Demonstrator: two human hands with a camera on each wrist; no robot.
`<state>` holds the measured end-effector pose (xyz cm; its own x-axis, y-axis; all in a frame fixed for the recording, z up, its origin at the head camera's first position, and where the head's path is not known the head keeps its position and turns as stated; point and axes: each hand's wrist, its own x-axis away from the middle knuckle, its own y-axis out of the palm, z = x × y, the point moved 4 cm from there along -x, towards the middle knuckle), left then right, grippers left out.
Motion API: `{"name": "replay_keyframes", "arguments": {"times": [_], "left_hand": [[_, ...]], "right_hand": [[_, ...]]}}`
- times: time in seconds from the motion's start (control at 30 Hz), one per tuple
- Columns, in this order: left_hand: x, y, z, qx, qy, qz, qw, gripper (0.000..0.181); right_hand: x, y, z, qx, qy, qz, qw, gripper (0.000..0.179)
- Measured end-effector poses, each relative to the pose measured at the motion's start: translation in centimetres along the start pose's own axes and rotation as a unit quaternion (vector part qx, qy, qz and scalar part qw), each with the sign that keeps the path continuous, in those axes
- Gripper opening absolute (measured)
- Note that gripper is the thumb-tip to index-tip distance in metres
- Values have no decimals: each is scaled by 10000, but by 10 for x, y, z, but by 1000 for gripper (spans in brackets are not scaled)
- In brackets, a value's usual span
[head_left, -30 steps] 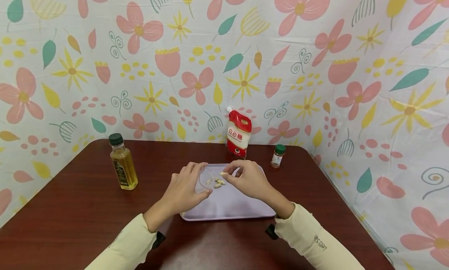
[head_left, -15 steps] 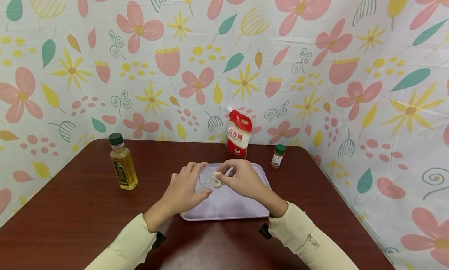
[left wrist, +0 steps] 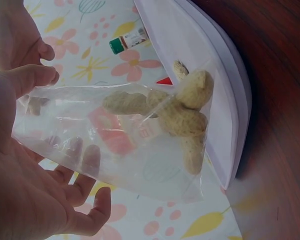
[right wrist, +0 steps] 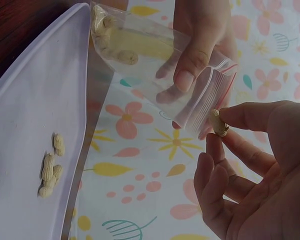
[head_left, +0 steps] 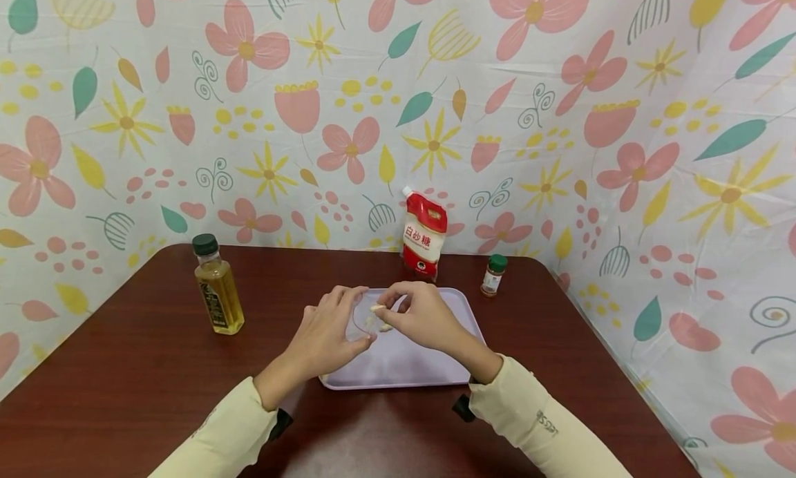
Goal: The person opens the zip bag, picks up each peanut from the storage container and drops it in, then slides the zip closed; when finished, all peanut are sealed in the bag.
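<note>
My left hand (head_left: 326,336) holds a clear zip-lock bag (left wrist: 155,172), thumb on one side and fingers on the other, its mouth spread. Several unshelled peanuts (left wrist: 182,117) lie at the bag's bottom. Between thumb and fingertips my right hand (head_left: 425,316) pinches one peanut (right wrist: 218,123), right at the bag's red-striped mouth. Below both hands is a pale lilac tray (head_left: 404,367). On it rest several loose peanuts (right wrist: 48,170), mostly hidden behind the right hand in the head view.
An oil bottle (head_left: 220,291) with a dark green cap stands left of the tray on the brown table (head_left: 124,367). Behind the tray stands a red and white sugar pouch (head_left: 424,236). A small green-capped jar (head_left: 493,276) is at the back right. Flowered cloth hangs behind.
My right hand has moved left with the peanut, from over the tray to the mouth of the bag. The left hand and the bag have stayed in place.
</note>
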<state>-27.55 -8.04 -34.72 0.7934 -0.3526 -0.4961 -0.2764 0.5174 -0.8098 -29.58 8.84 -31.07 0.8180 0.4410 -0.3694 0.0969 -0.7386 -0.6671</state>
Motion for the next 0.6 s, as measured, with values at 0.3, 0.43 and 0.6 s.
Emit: {"name": "replay_keyframes", "arguments": {"times": [0.3,0.43,0.6], "left_hand": [[0,-1,1,-10,50,13,10000,73],[0,0,0,-9,9,-49,10000,73],[0,-1,0,-21,6,-32,10000,73]], "right_hand": [[1,1,0,-21,14,-76,10000,9],[0,0,4,11,31,-37,10000,7],[-2,-1,14,89,108,50,9999,5]]}}
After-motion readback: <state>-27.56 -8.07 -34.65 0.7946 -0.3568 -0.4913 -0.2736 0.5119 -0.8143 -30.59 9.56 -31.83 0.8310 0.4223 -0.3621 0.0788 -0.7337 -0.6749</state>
